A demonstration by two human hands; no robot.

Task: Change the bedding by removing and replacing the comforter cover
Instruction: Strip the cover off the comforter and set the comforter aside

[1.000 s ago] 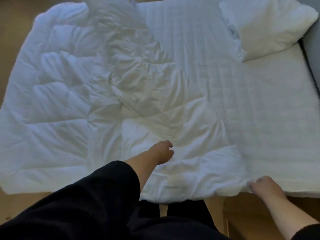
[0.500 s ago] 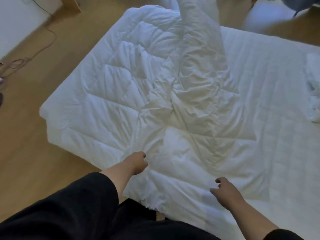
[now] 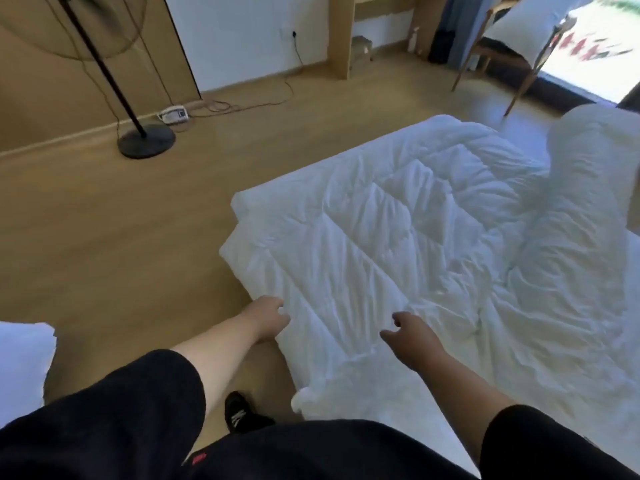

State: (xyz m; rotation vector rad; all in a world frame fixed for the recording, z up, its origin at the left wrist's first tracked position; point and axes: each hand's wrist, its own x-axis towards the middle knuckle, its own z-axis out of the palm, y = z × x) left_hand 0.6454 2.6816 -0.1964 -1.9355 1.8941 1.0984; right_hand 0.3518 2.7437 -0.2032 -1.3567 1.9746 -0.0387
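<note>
comforter: white quilted comforter [image 3: 398, 230] lies spread and rumpled over the near corner of the bed, its edge hanging off the side toward the floor
cover: thin wrinkled white cover [image 3: 561, 306] lies crumpled on the bed just right of the comforter, running up to a puffed roll at the far right
left hand: left hand [image 3: 268, 315] at the comforter's side edge, its grip curled onto the fabric there; whether it truly pinches the cloth, cannot tell
right hand: right hand [image 3: 410, 336] over the comforter's near part, grip spread loosely, fingers relaxed, holding nothing
floor: wooden floor [image 3: 121, 237] left of the bed, a dark shoe [image 3: 239, 412] near the bed corner
beyond: standing fan base [image 3: 146, 140], power strip [image 3: 173, 114] with cords by the wall, wooden chair [image 3: 502, 53] carrying a white pillow
</note>
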